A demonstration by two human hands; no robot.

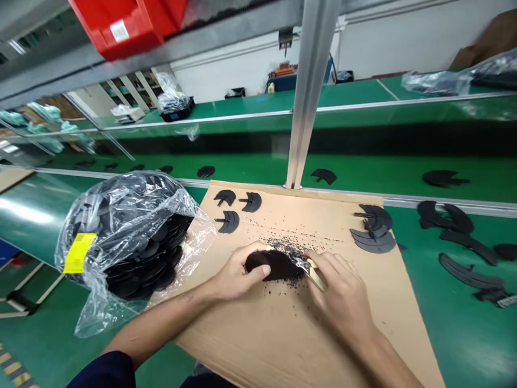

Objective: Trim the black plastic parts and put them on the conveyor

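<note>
Fingers of the right hand (341,285) wrap closed round pliers (317,276), tip at the right end of a black piece (272,265); the left hand (240,274) pinches its left end; its long axis runs sideways between them above cardboard (258,334); crumbs (283,245) lie just beyond.

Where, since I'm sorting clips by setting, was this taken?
Probably a factory workshop: black parts lie along what looks like a green conveyor belt, more fill a clear plastic bag, and a red bin is overhead.
</note>
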